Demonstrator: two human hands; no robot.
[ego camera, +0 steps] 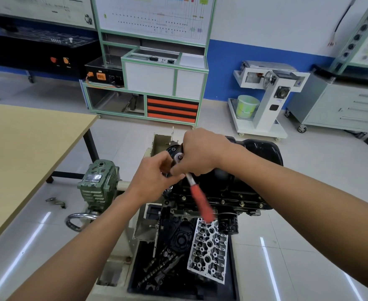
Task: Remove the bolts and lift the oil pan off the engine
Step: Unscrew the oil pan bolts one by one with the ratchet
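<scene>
wrapping the ratchet head, right hand grip; left hand grip curled beneath, its hold unclear.

Light: bright, even, from overhead.
Glare: white streaks on the glossy floor.
Blur: the ratchet has its red grip smeared by motion; the rest is fairly sharp.
Distortion: wide-angle bending at the edges.
Shadows: soft, faint.

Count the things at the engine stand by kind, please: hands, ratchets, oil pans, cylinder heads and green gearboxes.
hands: 2 (left hand, right hand)
ratchet, red handle: 1
oil pan, black: 1
cylinder head: 1
gearbox, green: 1
Total: 6
</scene>
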